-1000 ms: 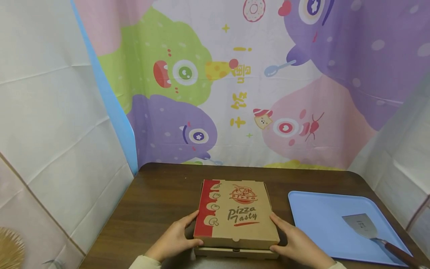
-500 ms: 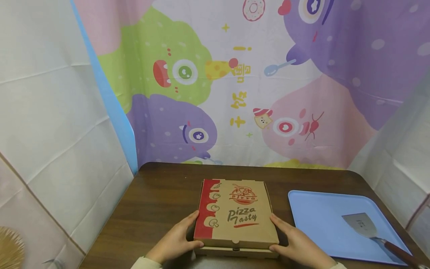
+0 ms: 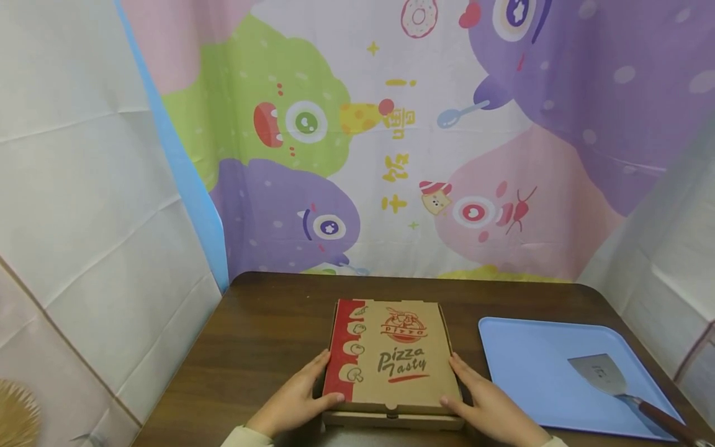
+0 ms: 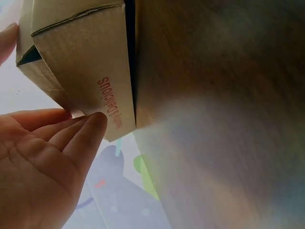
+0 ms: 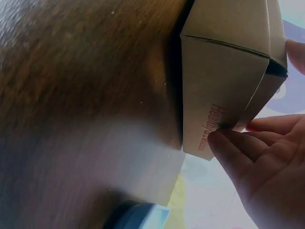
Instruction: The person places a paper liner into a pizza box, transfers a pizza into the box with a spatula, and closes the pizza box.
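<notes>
A closed-looking brown cardboard pizza box (image 3: 402,394) with a red printed strip lies flat on the dark wooden table (image 3: 262,323). My left hand (image 3: 293,397) holds its left side, the thumb over the lid's front left corner. On the opposite side, my right hand (image 3: 494,400) holds it likewise, thumb on the front right corner. In the left wrist view, my fingertips (image 4: 97,121) meet the side wall by red lettering, and a dark gap shows at the lid's corner. The right wrist view has my fingertips (image 5: 217,138) on the matching wall.
Right of the box lies a blue tray (image 3: 536,372), bearing a spatula (image 3: 600,375) with a broad metal blade and a dark handle. A cartoon-printed curtain (image 3: 402,248) hangs behind the table. Pale sheets (image 3: 112,186) flank it. A straw-coloured bristly object (image 3: 17,413) shows at lower left.
Both thumbs have shifted from the box's front edge up onto the lid's front corners. The box, tray and spatula stay where they were; the head view has tilted very slightly.
</notes>
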Demonstrator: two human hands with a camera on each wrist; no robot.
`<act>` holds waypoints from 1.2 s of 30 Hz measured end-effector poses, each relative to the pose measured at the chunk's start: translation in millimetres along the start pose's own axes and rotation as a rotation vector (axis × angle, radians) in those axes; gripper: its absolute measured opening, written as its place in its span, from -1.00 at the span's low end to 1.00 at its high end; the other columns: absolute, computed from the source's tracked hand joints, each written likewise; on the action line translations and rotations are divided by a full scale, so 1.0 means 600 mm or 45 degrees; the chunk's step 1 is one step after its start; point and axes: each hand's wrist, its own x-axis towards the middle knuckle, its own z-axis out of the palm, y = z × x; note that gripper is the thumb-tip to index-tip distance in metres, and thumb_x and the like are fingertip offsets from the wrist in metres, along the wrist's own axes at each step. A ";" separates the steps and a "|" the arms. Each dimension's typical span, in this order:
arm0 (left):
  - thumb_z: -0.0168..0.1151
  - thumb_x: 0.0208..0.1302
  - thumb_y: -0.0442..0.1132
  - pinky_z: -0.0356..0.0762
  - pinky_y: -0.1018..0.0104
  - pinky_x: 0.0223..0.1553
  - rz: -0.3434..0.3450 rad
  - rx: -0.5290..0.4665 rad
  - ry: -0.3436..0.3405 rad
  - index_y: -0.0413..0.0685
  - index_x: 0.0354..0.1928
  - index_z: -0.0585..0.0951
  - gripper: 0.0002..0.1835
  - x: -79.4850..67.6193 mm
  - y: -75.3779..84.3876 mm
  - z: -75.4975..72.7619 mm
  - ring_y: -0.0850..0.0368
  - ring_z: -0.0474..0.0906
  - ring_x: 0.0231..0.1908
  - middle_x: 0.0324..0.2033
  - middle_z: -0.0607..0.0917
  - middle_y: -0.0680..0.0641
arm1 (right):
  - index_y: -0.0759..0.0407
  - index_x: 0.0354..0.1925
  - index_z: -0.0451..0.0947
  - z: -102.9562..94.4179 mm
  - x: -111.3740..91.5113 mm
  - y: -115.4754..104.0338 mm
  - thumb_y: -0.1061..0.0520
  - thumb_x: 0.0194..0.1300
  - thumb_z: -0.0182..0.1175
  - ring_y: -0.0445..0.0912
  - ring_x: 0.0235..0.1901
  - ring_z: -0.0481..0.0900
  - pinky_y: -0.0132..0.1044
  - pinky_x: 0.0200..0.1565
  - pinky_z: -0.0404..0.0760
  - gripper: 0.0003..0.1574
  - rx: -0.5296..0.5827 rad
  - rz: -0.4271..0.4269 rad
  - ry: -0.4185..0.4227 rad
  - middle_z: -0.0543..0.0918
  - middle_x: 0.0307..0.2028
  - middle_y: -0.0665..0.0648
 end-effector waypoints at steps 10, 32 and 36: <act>0.31 0.16 0.24 0.31 -0.29 0.29 0.004 0.038 -0.016 -0.29 0.46 0.18 0.03 0.001 -0.001 0.002 -0.22 0.23 0.42 0.48 0.19 -0.25 | 0.27 0.49 0.08 0.004 0.000 -0.002 -0.46 0.22 0.14 0.34 0.36 0.29 0.29 0.22 0.40 0.20 -0.016 -0.007 -0.012 0.06 0.50 0.34; 0.31 0.14 0.27 0.39 -0.24 0.24 -0.006 0.128 -0.046 -0.23 0.48 0.18 0.04 -0.002 0.001 0.001 -0.20 0.27 0.40 0.51 0.16 -0.19 | 0.31 0.47 0.12 0.016 -0.006 -0.006 -0.46 0.24 0.12 0.31 0.32 0.36 0.22 0.15 0.49 0.18 -0.136 -0.059 -0.009 0.03 0.51 0.35; 0.30 0.16 0.26 0.37 -0.26 0.25 -0.008 0.116 -0.043 -0.22 0.48 0.18 0.02 -0.001 0.001 -0.001 -0.20 0.25 0.41 0.50 0.16 -0.18 | 0.29 0.47 0.11 0.016 -0.006 -0.004 -0.47 0.23 0.13 0.31 0.34 0.33 0.24 0.17 0.47 0.19 -0.115 -0.049 -0.021 0.02 0.51 0.34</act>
